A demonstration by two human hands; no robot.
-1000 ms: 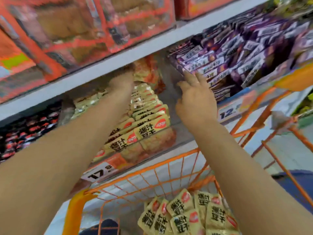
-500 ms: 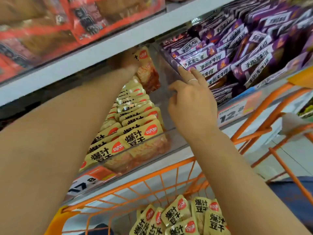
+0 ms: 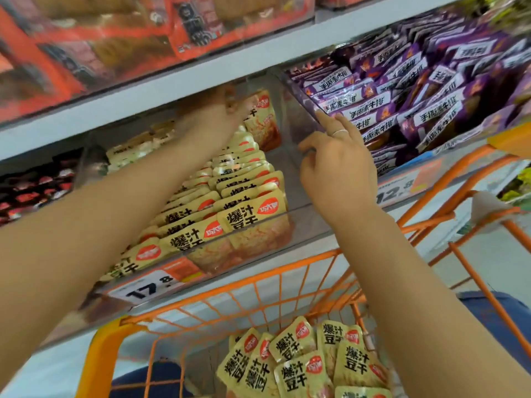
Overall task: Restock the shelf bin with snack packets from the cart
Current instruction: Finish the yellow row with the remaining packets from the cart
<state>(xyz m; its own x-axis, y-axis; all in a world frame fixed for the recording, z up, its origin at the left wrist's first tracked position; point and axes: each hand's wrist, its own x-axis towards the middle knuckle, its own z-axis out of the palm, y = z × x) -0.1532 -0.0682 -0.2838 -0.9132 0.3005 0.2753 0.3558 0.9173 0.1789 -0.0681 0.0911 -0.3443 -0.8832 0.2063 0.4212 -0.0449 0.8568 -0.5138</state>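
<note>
A clear shelf bin (image 3: 300, 182) holds rows of yellow snack packets (image 3: 244, 196) standing on edge. My left hand (image 3: 219, 112) reaches to the back of the bin, under the shelf above. Its fingers close on the top of an upright snack packet (image 3: 264, 122) behind the rows. My right hand (image 3: 337, 165) rests against the bin's clear right wall with fingers spread, a ring on one finger, and holds nothing. Below, the orange wire cart (image 3: 230, 285) carries several more of the same yellow packets (image 3: 301, 360).
Purple snack packs (image 3: 416, 90) fill the bin to the right. Red-wrapped goods (image 3: 115, 38) sit on the shelf above. Dark packets (image 3: 31, 191) lie at far left. Price tags (image 3: 143, 287) run along the shelf edge. The cart's orange handle frame (image 3: 459, 214) rises at right.
My left hand has pushed further back into the bin with the packet. My right hand stays at the bin's wall, its fingers now more spread. The view has shifted slightly.
</note>
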